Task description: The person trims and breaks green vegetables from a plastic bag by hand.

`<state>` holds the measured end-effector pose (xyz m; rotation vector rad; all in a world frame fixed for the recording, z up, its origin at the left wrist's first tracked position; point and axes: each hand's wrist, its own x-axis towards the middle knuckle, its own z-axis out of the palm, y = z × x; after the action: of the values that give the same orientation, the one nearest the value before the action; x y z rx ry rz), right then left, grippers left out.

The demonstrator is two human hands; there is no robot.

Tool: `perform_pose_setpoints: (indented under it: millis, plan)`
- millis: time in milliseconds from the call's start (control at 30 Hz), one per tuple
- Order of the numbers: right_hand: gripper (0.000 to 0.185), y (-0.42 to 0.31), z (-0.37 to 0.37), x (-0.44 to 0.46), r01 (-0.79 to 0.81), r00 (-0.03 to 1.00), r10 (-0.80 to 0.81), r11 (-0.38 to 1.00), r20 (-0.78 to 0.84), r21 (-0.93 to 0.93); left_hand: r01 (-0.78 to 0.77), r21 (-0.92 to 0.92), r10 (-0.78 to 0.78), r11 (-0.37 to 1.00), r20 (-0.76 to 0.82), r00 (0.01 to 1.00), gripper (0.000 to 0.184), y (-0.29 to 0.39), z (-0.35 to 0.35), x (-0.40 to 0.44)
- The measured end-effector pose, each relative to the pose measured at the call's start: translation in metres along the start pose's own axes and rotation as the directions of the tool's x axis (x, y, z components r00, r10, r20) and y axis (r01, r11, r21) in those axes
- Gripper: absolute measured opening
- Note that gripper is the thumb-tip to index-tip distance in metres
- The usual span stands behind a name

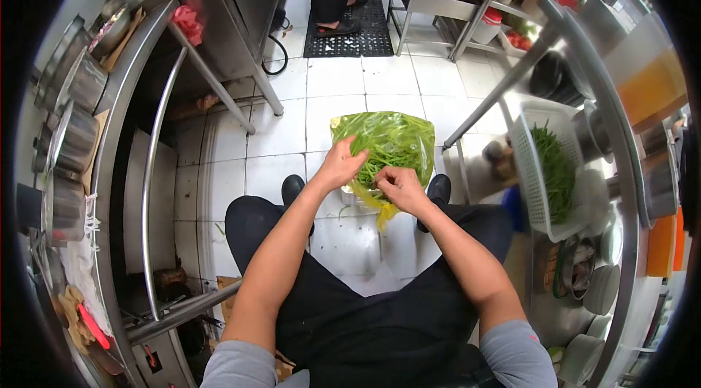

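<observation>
Between my feet on the floor is a translucent yellow-green plastic bag (413, 125), its mouth facing me. Long thin green vegetables, perhaps green beans (380, 156), fill it. My left hand (343, 165) grips the bag's left edge, with its fingertips partly hidden by the film. On the near right side, my right hand (400, 188) has its fingers pinched together at the bag's mouth, over the greens. What lies in that pinch is too small to tell. A twisted yellow end of the bag (384, 214) hangs down below the right hand.
On the right shelf, a white perforated basket (531, 169) holds more greens. Metal pots (73, 141) line the left counter. Steel table legs (219, 81) stand on both sides. Ahead, another person's shoes (339, 28) rest on a black rubber mat (372, 30).
</observation>
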<state>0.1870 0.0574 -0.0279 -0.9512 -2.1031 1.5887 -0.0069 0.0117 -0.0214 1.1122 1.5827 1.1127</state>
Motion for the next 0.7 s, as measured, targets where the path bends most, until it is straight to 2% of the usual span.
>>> perform_pose_setpoints:
  millis: [33,67,100,133,200,233,267,300,333,367,400,433,467,533,633,667,700]
  plan:
    - [0.020,-0.006,-0.001,0.000,0.009,0.993,-0.022,0.994,-0.114,-0.110,0.002,0.000,-0.002,1.000,0.001,1.000,0.020,0.000,0.000,0.000]
    - [0.020,-0.009,-0.002,0.001,0.007,0.973,-0.057,0.975,-0.223,-0.221,0.005,-0.002,-0.005,1.000,-0.032,0.999,0.039,0.001,-0.001,0.001]
    - [0.020,-0.004,-0.003,0.006,-0.018,0.938,-0.029,0.991,-0.345,-0.132,0.007,-0.004,-0.007,1.000,-0.066,0.998,0.058,0.006,-0.002,0.000]
    - [0.020,0.000,-0.007,0.011,-0.018,0.939,-0.030,0.991,-0.343,-0.134,0.007,-0.006,-0.007,1.000,-0.069,0.998,0.058,0.010,-0.004,-0.001]
    - [0.018,0.003,-0.017,0.016,-0.071,0.912,0.006,0.987,-0.410,-0.143,-0.088,-0.132,0.071,0.987,-0.131,0.989,0.033,0.019,-0.009,-0.002]
    - [0.017,0.001,-0.020,0.014,0.008,0.928,-0.131,0.942,-0.348,-0.336,-0.089,-0.134,0.072,0.987,-0.130,0.989,0.033,0.020,-0.011,-0.002]
    - [0.017,0.003,-0.018,0.012,0.008,0.928,-0.133,0.941,-0.348,-0.338,-0.099,-0.195,0.073,0.976,-0.135,0.988,0.023,0.021,-0.013,-0.002]
    - [0.017,0.007,-0.013,0.010,0.019,0.940,-0.196,0.846,-0.278,-0.532,-0.110,-0.254,0.075,0.961,-0.142,0.987,0.014,0.021,-0.015,-0.003]
    - [0.017,0.011,-0.007,0.011,0.037,0.950,-0.242,0.714,-0.197,-0.700,-0.111,-0.252,0.076,0.961,-0.145,0.986,0.014,0.021,-0.014,-0.003]
    - [0.014,0.017,-0.002,0.014,-0.001,0.974,-0.157,0.712,-0.161,-0.702,-0.080,-0.381,0.032,0.921,-0.130,0.991,0.012,0.021,-0.011,-0.003]
    - [0.014,0.026,0.001,0.016,-0.002,0.974,-0.158,0.712,-0.163,-0.702,-0.047,-0.502,-0.009,0.863,-0.108,0.994,0.012,0.020,-0.009,-0.002]
    - [0.013,0.032,0.003,0.017,0.075,0.962,-0.244,0.676,-0.126,-0.733,-0.049,-0.502,-0.005,0.864,-0.106,0.994,0.012,0.016,-0.008,-0.002]
    - [0.013,0.039,0.004,0.019,0.150,0.941,-0.327,0.630,-0.086,-0.762,-0.089,-0.466,0.043,0.880,-0.108,0.993,0.012,0.012,-0.007,-0.002]
    - [0.014,0.035,0.006,0.016,0.174,0.939,-0.337,0.630,-0.064,-0.757,-0.136,-0.430,0.098,0.892,-0.110,0.989,0.012,0.014,-0.007,-0.004]
    - [0.012,0.020,0.005,0.013,0.216,0.930,-0.365,0.633,-0.039,-0.744,0.069,-0.084,-0.069,0.994,0.005,0.998,0.018,0.033,-0.003,-0.013]
    - [0.012,0.013,0.003,0.012,0.220,0.929,-0.368,0.630,-0.037,-0.744,0.067,-0.084,-0.067,0.994,0.001,0.998,0.018,0.029,-0.001,-0.013]
    - [0.012,0.006,0.000,0.012,0.285,0.888,-0.459,0.588,-0.022,-0.757,-0.049,0.023,0.048,0.999,0.069,0.997,0.020,0.017,0.003,-0.012]
